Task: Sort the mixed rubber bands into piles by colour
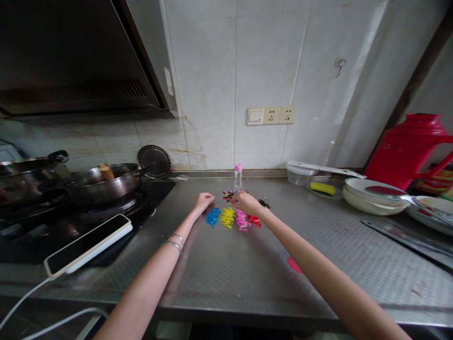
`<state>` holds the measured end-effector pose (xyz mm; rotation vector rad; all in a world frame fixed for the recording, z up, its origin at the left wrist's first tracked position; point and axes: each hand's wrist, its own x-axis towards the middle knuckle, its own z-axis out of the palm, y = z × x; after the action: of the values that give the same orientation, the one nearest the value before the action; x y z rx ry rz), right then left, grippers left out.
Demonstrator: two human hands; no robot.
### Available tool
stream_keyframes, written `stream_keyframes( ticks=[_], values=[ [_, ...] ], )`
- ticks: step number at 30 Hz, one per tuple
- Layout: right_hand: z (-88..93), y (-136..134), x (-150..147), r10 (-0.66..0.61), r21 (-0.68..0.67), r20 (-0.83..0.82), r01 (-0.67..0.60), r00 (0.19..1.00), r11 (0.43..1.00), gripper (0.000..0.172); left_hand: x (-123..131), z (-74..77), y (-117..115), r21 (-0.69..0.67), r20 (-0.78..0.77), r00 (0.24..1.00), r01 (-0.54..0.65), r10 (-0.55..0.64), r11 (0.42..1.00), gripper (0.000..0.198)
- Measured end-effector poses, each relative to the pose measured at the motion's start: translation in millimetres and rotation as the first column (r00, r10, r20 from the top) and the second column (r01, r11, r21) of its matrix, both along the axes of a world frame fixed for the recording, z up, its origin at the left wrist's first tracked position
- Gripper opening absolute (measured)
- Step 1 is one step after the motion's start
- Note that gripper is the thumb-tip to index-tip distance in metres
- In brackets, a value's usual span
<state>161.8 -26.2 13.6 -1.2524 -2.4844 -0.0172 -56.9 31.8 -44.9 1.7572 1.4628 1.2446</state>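
On the steel counter [226, 264] lie small sorted piles of tiny coloured pieces: blue [213, 216], yellow [227, 216], pink [241, 220] and red [254, 220]. Behind them is a mixed-colour pile [228, 193] and a small clear bottle with a pink cap [238, 176]. My left hand [203, 201] rests curled on the counter just above the blue pile. My right hand [245, 202] reaches at the mixed pile, fingers pinched together; what they hold is too small to see. A few dark pieces [264, 203] lie right of it.
A gas hob with a wok [102, 184] and a pot [24, 177] stands at left, a phone [88, 244] with a white cable lying on its edge. At right are stacked plates [375, 194], a sponge [322, 188], a plastic tub [300, 175] and a red thermos [406, 148].
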Motion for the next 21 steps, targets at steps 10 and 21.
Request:
stream_keyframes(
  ticks=[10,21],
  values=[
    [-7.4,-5,2,0.086,0.018,-0.063,-0.085,0.994,0.996,0.026,0,-1.9,2,0.011,-0.015,1.0,0.001,-0.001,1.0,0.019],
    [-30.5,-8,83,-0.149,0.076,-0.315,0.181,0.937,0.981,0.025,2,-7.3,6,-0.009,-0.163,0.986,0.014,-0.016,1.0,0.019]
  ],
)
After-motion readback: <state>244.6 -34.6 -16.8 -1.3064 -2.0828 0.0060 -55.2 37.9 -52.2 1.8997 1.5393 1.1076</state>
